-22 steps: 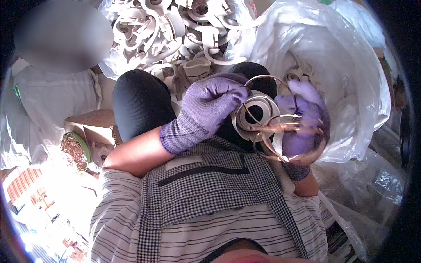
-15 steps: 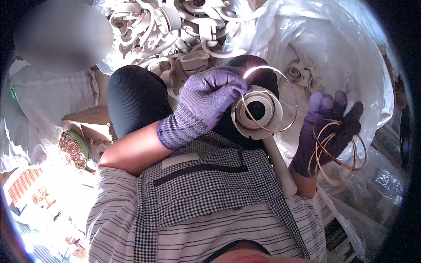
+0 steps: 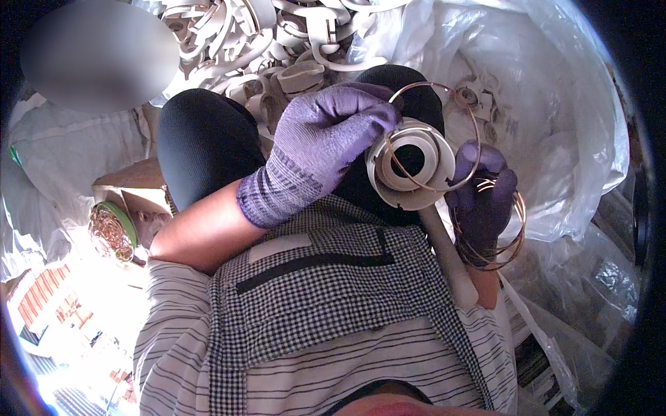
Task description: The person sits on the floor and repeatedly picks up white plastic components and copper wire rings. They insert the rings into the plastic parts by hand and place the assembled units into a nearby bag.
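My left hand [image 3: 322, 132], in a purple knit glove, pinches a thin copper-coloured wire ring [image 3: 479, 142] at its upper left edge. Beneath that ring sits a round white plastic part [image 3: 378, 170] with stepped inner walls and a dark central hole, upright against my lap; whether my left hand touches it I cannot tell. My right hand [image 3: 479, 201], also gloved, is closed with several copper-coloured rings [image 3: 520, 225] looped around it. Its fingertips are at the lower right of the single ring, beside the plastic part; whether they grip that ring is unclear.
A heap of white curved plastic parts [image 3: 298, 76] lies beyond my knees. At the right a large clear plastic bag [image 3: 555, 139] stands with a few white parts inside. To the left are a cardboard box [image 3: 132, 182] and a green-rimmed round container [image 3: 125, 222] with copper-coloured wire pieces.
My right hand has moved left toward the plastic part and its spread fingers have curled closed; its rings have bunched together. The left hand still pinches the single ring.
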`<state>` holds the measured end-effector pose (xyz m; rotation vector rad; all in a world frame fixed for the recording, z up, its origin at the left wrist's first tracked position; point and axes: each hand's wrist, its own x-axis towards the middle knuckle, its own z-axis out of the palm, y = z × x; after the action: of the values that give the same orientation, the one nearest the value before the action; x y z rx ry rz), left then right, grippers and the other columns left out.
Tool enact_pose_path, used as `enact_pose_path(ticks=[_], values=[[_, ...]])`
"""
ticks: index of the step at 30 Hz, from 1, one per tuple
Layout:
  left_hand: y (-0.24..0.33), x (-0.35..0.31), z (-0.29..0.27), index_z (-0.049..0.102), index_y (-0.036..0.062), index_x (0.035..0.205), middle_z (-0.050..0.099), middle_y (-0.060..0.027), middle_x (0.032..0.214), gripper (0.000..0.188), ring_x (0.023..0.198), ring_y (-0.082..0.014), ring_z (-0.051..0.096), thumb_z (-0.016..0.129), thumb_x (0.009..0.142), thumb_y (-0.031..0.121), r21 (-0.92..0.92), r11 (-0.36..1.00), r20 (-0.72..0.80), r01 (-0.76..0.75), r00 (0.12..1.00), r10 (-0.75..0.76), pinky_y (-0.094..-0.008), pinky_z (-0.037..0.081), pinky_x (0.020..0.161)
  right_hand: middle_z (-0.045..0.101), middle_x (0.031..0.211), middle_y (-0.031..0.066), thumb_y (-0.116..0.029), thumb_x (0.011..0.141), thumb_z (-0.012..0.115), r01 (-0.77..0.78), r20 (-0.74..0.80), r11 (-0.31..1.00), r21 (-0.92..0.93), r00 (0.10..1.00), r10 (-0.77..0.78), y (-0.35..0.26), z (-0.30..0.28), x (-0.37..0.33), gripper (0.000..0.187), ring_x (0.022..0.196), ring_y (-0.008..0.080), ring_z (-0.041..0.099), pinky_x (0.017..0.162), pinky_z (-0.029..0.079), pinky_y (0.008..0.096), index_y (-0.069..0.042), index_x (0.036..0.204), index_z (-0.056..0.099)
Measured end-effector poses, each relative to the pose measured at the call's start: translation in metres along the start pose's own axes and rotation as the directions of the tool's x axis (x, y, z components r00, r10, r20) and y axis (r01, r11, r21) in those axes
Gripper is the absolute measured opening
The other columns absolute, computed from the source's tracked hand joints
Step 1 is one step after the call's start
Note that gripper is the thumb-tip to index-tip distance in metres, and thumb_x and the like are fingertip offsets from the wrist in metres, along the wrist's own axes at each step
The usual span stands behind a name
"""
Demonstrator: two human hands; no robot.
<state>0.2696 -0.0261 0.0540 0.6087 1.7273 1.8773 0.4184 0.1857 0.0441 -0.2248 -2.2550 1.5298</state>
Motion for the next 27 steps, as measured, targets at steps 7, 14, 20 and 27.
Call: enact_pose_path(ticks=[7,14,20,27], values=[[0.000,0.001,-0.004,0.072,-0.0007,0.101,0.074,-0.0130,0.106,0.016,0.110,-0.0238,0.066,0.060,0.097,0.009,-0.092,0.995,0.049,0.031,0.998,-0.027,-0.0370,0.048,0.103,0.066,0.102,0.0117,-0.003,0.095,0.069,-0.198,0.096,0.970,0.143,0.978,0.185,-0.011,-0.009,-0.007,0.019,0.092,0.0189,0.065,0.082,0.054,0.0332,0.003,0.109,0.057],[0.000,0.001,-0.008,0.071,-0.0019,0.103,0.074,-0.0142,0.107,0.021,0.108,-0.0243,0.067,0.058,0.099,0.014,-0.103,0.993,0.083,0.059,0.995,-0.050,-0.0361,0.048,0.103,0.062,0.090,0.0103,-0.012,0.098,0.060,-0.141,0.040,0.988,0.068,0.989,0.139,-0.025,0.004,0.007,0.014,0.076,0.0173,0.059,0.065,0.049,0.0299,0.000,0.090,0.058],[0.000,-0.002,-0.009,0.074,-0.0015,0.110,0.074,-0.0124,0.108,0.020,0.103,-0.0189,0.070,0.066,0.096,0.010,-0.274,0.959,0.076,0.072,0.996,-0.053,-0.0327,0.055,0.095,0.064,0.096,0.0142,-0.008,0.096,0.062,0.091,0.132,0.987,-0.131,0.988,-0.074,-0.015,-0.003,0.007,0.011,0.084,0.0250,0.063,0.076,0.053,0.0344,0.002,0.092,0.060],[-0.020,0.004,-0.016,0.067,-0.0025,0.118,0.072,-0.0150,0.115,0.025,0.107,-0.0262,0.070,0.058,0.096,0.002,-0.268,0.963,0.130,-0.023,0.990,0.060,-0.0370,0.054,0.096,0.065,0.095,0.0158,-0.004,0.092,0.071,0.111,0.062,0.976,-0.189,0.993,-0.101,-0.006,-0.003,-0.001,0.014,0.090,0.0315,0.066,0.083,0.052,0.0410,0.003,0.095,0.059]])
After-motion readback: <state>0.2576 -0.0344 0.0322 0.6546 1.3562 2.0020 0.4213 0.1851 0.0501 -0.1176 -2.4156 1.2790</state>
